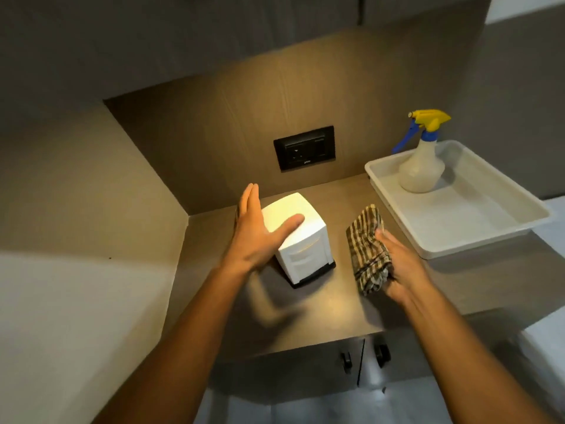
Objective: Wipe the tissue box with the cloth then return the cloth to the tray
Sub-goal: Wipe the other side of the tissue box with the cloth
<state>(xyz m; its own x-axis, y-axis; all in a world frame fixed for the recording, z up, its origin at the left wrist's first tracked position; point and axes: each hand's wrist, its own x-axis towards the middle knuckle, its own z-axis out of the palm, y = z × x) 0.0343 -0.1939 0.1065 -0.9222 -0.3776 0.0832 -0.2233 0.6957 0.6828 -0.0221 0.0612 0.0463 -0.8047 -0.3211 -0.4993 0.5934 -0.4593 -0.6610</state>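
A white tissue box (301, 249) on a black base stands upright on the brown counter (321, 313) under a bright light. My left hand (260, 231) is spread against the box's left side, fingers straight and the thumb resting on its top. To the right of the box, my right hand (400, 267) grips a bunched checked cloth (367, 249), held a short way from the box and not touching it. A white tray (477, 240) lies at the right of the counter.
A spray bottle (422, 166) with a yellow and blue trigger stands in the tray's far part. A black socket plate (304, 147) is on the back wall. Walls close in the counter at left and back. Cabinet doors with black handles (363, 358) sit below the front edge.
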